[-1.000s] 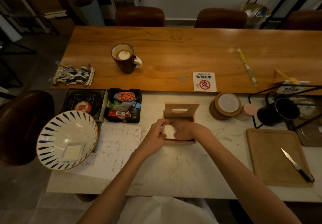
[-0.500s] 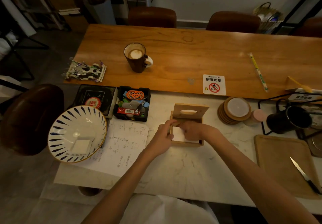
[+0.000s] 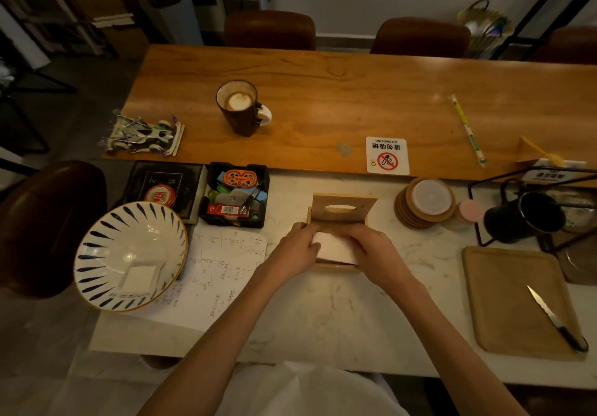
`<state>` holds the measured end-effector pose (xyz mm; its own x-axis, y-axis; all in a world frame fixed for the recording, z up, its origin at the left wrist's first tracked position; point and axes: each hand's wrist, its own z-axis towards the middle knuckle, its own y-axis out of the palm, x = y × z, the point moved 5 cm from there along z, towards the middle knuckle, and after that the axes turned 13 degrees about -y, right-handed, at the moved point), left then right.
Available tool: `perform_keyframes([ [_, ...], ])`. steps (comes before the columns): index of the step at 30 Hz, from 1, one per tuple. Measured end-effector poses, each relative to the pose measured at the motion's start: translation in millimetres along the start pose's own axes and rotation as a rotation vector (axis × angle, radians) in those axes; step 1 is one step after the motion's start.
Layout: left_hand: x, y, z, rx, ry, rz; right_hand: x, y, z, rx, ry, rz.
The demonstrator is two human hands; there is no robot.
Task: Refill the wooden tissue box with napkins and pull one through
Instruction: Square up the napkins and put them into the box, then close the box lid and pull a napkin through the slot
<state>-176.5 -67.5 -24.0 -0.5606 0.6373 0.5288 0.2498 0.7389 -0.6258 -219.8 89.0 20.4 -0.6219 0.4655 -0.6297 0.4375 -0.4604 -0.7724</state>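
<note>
The wooden tissue box [image 3: 336, 267] sits on the marble counter in front of me, its slotted lid [image 3: 343, 207] tipped up at the back. A white stack of napkins [image 3: 334, 247] lies in the open box. My left hand [image 3: 292, 252] grips the stack's left end. My right hand [image 3: 371, 249] covers its right end and top. Between them only the middle strip of the napkins shows. One more folded napkin [image 3: 141, 278] lies in the striped bowl [image 3: 97, 237] at the left.
A sheet of handwritten paper [image 3: 210, 273] lies left of the box, a black tray of small items [image 3: 235, 194] behind it. Stacked coasters [image 3: 426, 202] and a black mug [image 3: 523, 216] stand at the right. A knife [image 3: 554, 318] rests on a wooden board [image 3: 504, 299].
Both hands have closed further over the napkin stack in the box, and the stack sits more squarely between them. The camera view has shifted a little.
</note>
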Motion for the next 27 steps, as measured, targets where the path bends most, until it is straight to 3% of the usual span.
perform_keyframes([
  [3, -1, -1, 0, -0.012, 0.012, 0.03, -1, 5, -2, -0.021, -0.049, -0.058],
  [5, -1, -1, -1, -0.031, 0.022, 0.04, -1, -2, -4, 0.106, -0.024, -0.058],
  [8, 1, -2, -4, -0.041, 0.027, 0.031, 15, -18, -19, 0.413, 0.206, 0.054],
  [10, 2, -2, -7, -0.031, 0.031, 0.032, 28, -21, -27, 0.513, 0.406, 0.322],
  [13, 1, -1, -11, 0.006, 0.053, -0.003, 36, -15, -18, 0.397, 0.559, 0.884],
  [15, -1, -1, -12, 0.018, 0.033, -0.067, 35, -18, -4, 0.279, 0.553, 1.051],
  [19, -5, -3, -15, -0.021, -0.01, -0.231, 41, -16, 10, 0.142, 0.646, 1.073],
  [23, -11, -11, -16, -0.181, -0.145, -0.697, 46, -10, 12, 0.119, 0.672, 1.121],
  [27, -9, -16, -13, -0.416, -0.319, -1.062, 43, -5, 12, 0.115, 0.645, 1.355],
])
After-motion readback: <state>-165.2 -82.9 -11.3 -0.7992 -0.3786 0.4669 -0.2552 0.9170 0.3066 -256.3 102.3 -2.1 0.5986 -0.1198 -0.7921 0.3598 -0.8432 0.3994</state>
